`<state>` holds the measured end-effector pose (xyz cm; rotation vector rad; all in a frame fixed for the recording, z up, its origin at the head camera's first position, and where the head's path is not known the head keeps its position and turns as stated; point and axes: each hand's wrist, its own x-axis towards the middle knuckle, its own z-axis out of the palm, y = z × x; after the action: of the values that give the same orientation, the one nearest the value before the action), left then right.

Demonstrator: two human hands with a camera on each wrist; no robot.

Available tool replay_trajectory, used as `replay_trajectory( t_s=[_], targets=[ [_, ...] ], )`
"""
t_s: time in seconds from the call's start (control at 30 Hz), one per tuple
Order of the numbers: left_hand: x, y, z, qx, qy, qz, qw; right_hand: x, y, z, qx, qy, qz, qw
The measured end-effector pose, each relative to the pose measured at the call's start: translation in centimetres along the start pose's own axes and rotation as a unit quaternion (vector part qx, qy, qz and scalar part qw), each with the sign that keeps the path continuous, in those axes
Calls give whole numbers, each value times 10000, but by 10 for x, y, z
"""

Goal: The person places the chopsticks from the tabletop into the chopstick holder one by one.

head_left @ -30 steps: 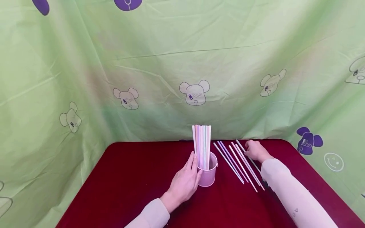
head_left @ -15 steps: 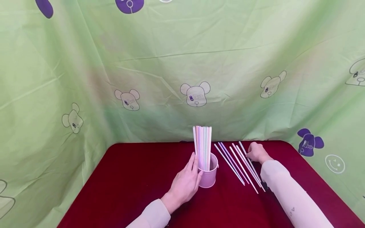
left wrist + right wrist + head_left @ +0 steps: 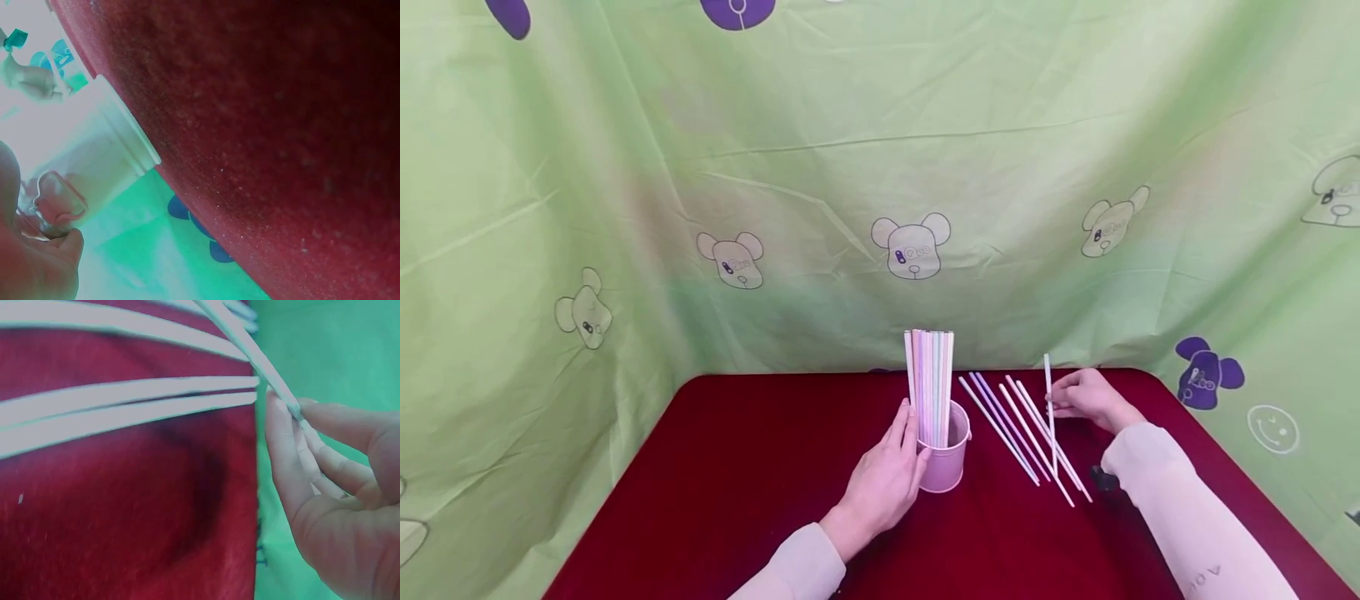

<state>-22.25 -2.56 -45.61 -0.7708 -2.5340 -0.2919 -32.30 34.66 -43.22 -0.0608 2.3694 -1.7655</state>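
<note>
A small pink bucket (image 3: 943, 477) stands on the dark red cloth with a bundle of pastel drinking straws (image 3: 931, 392) upright in it. My left hand (image 3: 880, 487) holds the bucket from its left side, fingers along the wall and straws, thumb at the front near the rim. In the left wrist view, a wire handle shows on the bucket (image 3: 106, 144) beside my fingers. My right hand (image 3: 1086, 398) pinches one pale straw (image 3: 1051, 425) between thumb and fingers, its top raised and lower end down over the loose straws (image 3: 1000, 425). The right wrist view shows this pinch on the straw (image 3: 250, 347) near its end.
Several loose straws lie slanted on the red tabletop (image 3: 760, 475), right of the bucket. A green curtain (image 3: 820, 167) printed with bear heads hangs close behind the table's far edge and along both sides.
My right hand has lifted a straw from the right of the loose ones and tilted it more upright. The left hand keeps its place at the bucket.
</note>
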Motion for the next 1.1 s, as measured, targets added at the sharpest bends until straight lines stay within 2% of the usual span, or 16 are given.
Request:
replay_trajectory(
  t_s=[0.23, 0.4, 0.63, 0.87, 1.1],
  targets=[
    [1, -1, -3, 59, 48, 41, 10000, -8, -28, 6, 1164, 231, -408, 9921],
    [0, -2, -3, 2, 36, 60, 10000, -13, -42, 16, 1667, 437, -727, 9824],
    [0, -2, -2, -69, 30, 49, 10000, -20, -71, 32, 1876, 652, -1368, 9705],
    [0, -1, -2, -60, 36, 37, 10000, -28, -101, 51, 1982, 548, -1798, 9620],
    [0, 0, 0, -53, -19, 1, 10000, -30, -111, 65, 2124, 467, -2171, 9516]
  ],
)
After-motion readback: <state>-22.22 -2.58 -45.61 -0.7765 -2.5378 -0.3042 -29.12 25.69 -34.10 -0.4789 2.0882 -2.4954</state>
